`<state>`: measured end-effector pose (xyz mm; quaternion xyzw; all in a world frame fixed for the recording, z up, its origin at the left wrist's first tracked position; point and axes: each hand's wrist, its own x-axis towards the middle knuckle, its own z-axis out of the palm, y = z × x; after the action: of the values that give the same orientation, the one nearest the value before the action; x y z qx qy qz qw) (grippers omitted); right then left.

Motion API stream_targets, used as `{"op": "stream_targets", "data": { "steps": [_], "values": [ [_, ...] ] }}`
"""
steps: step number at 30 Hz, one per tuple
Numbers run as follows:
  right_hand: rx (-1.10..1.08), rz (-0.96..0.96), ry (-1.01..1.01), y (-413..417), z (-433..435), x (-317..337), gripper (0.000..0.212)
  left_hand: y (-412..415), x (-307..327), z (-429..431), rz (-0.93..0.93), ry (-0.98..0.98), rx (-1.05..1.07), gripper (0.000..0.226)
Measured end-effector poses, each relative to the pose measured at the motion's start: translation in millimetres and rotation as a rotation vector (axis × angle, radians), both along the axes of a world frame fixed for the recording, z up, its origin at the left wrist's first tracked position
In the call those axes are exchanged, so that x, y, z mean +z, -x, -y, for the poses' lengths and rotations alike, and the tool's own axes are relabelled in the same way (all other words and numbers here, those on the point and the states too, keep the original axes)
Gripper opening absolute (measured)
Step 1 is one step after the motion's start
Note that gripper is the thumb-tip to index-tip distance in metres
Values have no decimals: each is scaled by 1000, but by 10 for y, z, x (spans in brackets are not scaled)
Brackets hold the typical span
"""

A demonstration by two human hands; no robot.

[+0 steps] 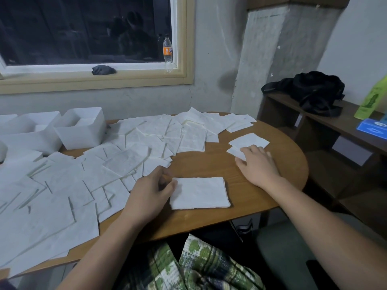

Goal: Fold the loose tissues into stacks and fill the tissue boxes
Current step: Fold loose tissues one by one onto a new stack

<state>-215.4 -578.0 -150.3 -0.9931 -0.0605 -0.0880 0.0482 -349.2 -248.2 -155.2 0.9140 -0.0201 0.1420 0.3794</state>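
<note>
A stack of folded white tissues lies near the front edge of the wooden table. My left hand sits at the stack's left edge, fingers curled, thumb touching the stack's corner. My right hand lies flat with straight fingers on a small folded tissue; a second folded tissue lies just behind it. Several loose tissues cover the left and back of the table. White tissue boxes stand open at the back left.
A dark bag, a green bottle and a blue box sit on a low shelf to the right. A soda bottle and a dark cloth rest on the window sill. The table's rounded end lies at right.
</note>
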Motion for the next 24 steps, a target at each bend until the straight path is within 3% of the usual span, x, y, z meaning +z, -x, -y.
{"op": "stream_targets", "data": {
  "steps": [9,16,24],
  "values": [
    [39,120,-97,915,-146,-128,33,17,26,12,-1,-7,-9,6],
    [15,214,-135,951,-138,-137,13,30,33,20,-13,0,-12,5],
    [43,299,-138,894,-142,-69,21,37,48,19,-18,17,-15,5]
  ]
}}
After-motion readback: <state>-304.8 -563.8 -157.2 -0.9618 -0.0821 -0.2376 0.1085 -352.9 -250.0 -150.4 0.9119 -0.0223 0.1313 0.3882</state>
